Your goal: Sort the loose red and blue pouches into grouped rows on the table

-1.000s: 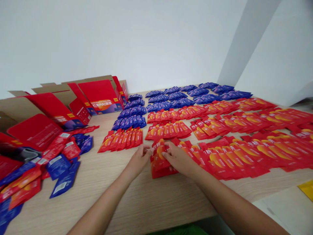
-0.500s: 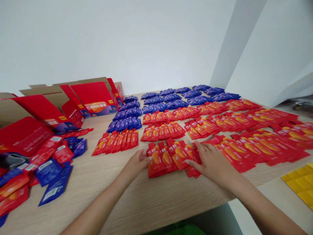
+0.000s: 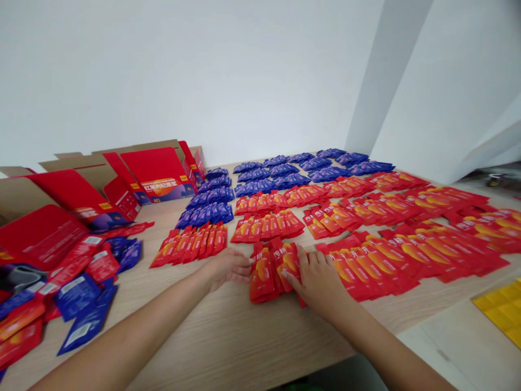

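A small overlapping group of red sachets point(image 3: 262, 276) with orange-yellow printing lies on the wooden table between my hands. My left hand point(image 3: 228, 268) is at the group's left edge, its fingers stretched out and nothing gripped in them. On the right side, my right hand point(image 3: 319, 283) grips the group, with the thumb across the front sachet and the fingers over its right edge. Just right of this hand spreads a long fanned row of red sachets point(image 3: 370, 263). Behind the left hand lies another red fan point(image 3: 191, 244).
Blue sachets point(image 3: 254, 186) lie in rows toward the wall. Open red cartons point(image 3: 160, 168) stand at the back left. Loose red and blue sachets point(image 3: 79, 293) are heaped at the left. The table's front edge runs below my forearms; something yellow point(image 3: 500, 312) is beyond it, right.
My right hand has moved left, and the sachets between my hands are squeezed into a narrower bunch. The left hand stays by their left edge.
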Available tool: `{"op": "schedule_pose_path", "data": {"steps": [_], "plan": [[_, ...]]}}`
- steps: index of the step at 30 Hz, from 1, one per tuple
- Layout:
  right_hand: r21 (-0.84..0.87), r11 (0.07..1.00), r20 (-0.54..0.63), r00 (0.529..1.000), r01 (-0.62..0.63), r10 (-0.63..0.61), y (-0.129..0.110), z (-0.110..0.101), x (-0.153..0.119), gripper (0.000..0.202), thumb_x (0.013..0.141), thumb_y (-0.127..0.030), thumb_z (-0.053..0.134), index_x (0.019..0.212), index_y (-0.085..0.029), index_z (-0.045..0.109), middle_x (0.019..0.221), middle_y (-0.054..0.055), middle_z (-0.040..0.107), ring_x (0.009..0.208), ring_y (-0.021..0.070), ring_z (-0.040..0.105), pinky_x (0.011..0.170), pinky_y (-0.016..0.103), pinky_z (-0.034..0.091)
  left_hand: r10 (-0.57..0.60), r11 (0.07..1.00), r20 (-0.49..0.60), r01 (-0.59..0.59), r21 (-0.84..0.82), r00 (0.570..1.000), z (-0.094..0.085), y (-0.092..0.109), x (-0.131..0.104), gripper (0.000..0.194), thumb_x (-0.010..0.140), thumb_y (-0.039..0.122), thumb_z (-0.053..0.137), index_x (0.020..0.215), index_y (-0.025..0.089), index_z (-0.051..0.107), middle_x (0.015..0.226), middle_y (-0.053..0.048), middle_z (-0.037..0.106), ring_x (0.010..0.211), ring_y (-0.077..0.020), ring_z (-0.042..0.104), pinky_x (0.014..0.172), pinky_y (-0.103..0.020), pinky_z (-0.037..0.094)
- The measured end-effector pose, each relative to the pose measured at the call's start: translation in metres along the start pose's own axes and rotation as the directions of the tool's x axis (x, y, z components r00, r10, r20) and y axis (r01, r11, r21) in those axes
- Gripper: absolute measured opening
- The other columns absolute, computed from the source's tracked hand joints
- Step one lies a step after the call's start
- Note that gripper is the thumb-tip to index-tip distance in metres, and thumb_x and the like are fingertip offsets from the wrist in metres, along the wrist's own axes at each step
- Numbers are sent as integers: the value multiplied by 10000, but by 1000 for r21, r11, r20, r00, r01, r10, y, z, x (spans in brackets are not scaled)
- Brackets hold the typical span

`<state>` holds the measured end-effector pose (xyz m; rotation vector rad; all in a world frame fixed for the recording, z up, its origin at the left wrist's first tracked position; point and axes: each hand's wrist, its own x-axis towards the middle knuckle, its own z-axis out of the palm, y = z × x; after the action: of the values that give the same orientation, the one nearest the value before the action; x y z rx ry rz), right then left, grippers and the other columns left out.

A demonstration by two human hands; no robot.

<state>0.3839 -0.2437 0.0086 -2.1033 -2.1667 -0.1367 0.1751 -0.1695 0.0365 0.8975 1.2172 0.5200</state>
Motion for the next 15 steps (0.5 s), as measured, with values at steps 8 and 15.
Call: {"op": "schedule_pose_path", "data": {"steps": [8,15], "plan": [[178,984,-31,999,-26,32,-15,8,1,591,905,-395,463,1379,-47,401,1114,216,581,1026,341,520,867,472,418,34,926,85,-63,372,996,21,-5,17,306,507,331,788,702,120,685,641,-30,685,608,-155,615,581,-252,433],[376,926,-14,999,-30,38,-17,14,-2,564,865,-209,436,1387,-5,368,1181,216,543,1063,303,501,951,435,406,204,914,-148,-134,384,968,34,-18,9,398,475,255,792,781,153,558,720,-11,675,766,-224,646,667,-291,468]]}}
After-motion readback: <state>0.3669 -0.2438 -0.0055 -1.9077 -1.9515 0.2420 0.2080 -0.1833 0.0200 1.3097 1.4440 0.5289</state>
